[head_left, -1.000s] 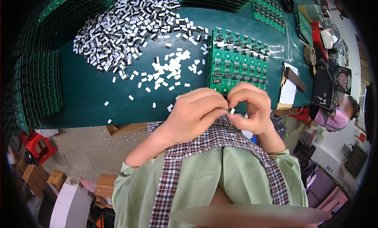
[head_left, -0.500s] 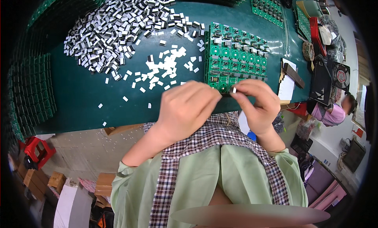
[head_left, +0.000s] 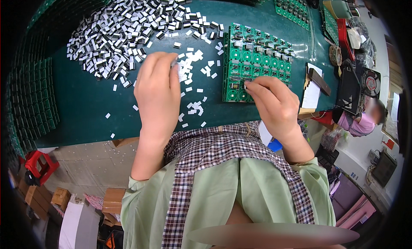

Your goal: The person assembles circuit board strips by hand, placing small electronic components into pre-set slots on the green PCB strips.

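Note:
My left hand (head_left: pixel 158 92) is over the table, fingers curled together beside a scatter of flat white pieces (head_left: pixel 196 55); a small pale bit shows at its fingertips, too unclear to name. My right hand (head_left: pixel 277 100) pinches a small dark display module, mostly hidden by the fingers, against the near left part of a green circuit board panel (head_left: pixel 257 70). Left of those fingertips, another two-digit display module (head_left: pixel 234 85) sits on the panel. The panel lies on top of another board and carries rows of round outlines and small parts.
A large heap of white-topped black modules (head_left: pixel 124 30) covers the table's back left. Stacked green boards (head_left: pixel 32 98) stand along the left edge. More boards (head_left: pixel 292 8) lie at the back right, near papers with a dark bar (head_left: pixel 319 82). A person in pink (head_left: pixel 360 122) is far right.
My left hand has moved left and away from me, toward the white pieces. My right hand has moved from the panel's near edge onto its surface. A small cluster of white pieces is now uncovered.

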Motion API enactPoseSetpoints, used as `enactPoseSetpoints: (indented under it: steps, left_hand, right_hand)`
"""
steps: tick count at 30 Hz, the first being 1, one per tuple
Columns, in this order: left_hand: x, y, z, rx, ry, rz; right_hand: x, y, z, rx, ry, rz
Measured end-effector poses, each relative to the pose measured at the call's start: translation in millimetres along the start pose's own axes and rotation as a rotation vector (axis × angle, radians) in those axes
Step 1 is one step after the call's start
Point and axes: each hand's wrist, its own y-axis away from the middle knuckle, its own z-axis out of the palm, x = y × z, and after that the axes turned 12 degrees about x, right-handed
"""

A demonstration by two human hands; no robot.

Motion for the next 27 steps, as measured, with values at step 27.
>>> enactPoseSetpoints:
  steps: [27]
  left_hand:
    - [50,37,5,-0.349,1.069,-0.527]
  right_hand:
    - [-17,13,-6,0.075,-0.510,0.370]
